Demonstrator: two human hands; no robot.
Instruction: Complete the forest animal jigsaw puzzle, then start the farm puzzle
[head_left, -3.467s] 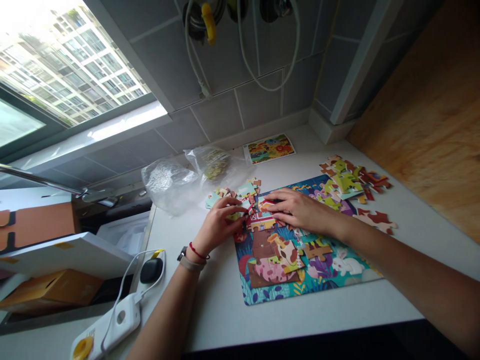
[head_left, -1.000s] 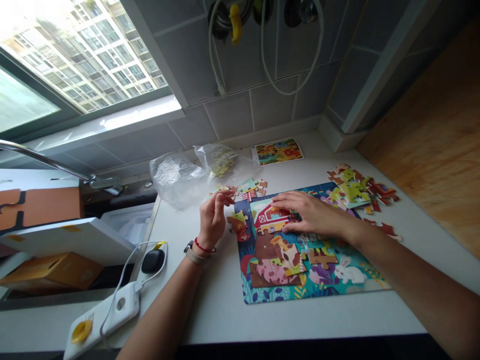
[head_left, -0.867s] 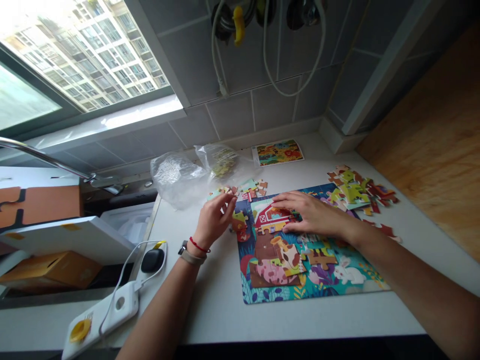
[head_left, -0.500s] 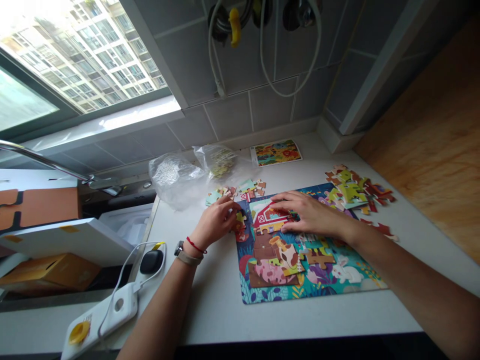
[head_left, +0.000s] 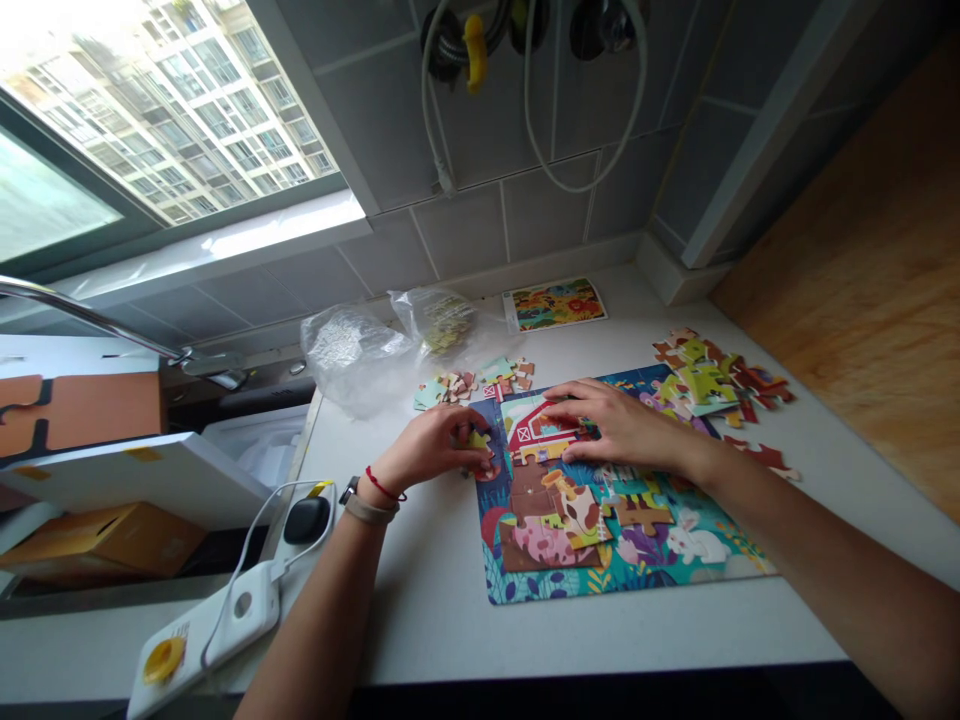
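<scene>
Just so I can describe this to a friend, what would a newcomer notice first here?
The colourful jigsaw puzzle stands out first, lying on the white countertop at the centre of the view. The left hand is at its left edge, and the right hand rests by the red barn. The bright window fills the upper left corner.

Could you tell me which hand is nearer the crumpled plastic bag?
Left: the left hand is beside the bag, not touching it; the right hand lies farther, on the jigsaw puzzle.
</scene>
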